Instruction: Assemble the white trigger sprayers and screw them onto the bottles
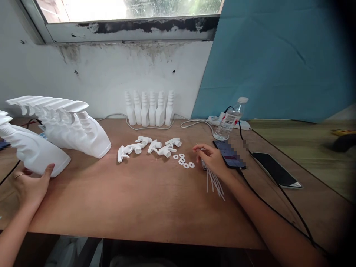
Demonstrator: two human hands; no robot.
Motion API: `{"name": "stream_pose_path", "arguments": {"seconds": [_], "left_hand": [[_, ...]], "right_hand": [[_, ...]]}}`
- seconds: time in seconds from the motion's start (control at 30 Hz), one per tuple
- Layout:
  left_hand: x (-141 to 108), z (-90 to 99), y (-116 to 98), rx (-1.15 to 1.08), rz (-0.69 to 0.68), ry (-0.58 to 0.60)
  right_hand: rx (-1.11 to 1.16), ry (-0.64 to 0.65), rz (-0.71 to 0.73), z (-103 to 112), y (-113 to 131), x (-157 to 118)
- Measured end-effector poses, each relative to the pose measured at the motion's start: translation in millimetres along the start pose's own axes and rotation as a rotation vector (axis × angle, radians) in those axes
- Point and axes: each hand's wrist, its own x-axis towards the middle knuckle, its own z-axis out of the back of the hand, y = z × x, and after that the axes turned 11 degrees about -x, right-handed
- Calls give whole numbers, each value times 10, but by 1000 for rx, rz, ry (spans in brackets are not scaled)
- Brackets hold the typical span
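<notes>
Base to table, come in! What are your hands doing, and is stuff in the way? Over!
Left hand gripping white bottle. Right hand at thin tubes. Spray tops between hands; phone close beside right wrist. Over.

Leftmost white bottle [41, 150] partly beyond left edge

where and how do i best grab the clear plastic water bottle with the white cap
I'd wrap the fingers round the middle of the clear plastic water bottle, at its printed label, coming from the left. The body is broad there and narrows towards the neck. The white power strip and a black cable crowd the right side.
</notes>
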Motion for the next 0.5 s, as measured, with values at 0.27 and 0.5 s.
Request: {"name": "stream_pose_path", "arguments": {"seconds": [0.27,0.5], "left_hand": [[-384,77,-805,-190,-403,39],[-643,-424,-1779,-439,-710,586]], "right_hand": [[-417,84,255,-58,-85,3],[-684,302,469,-184,-67,-97]]}}
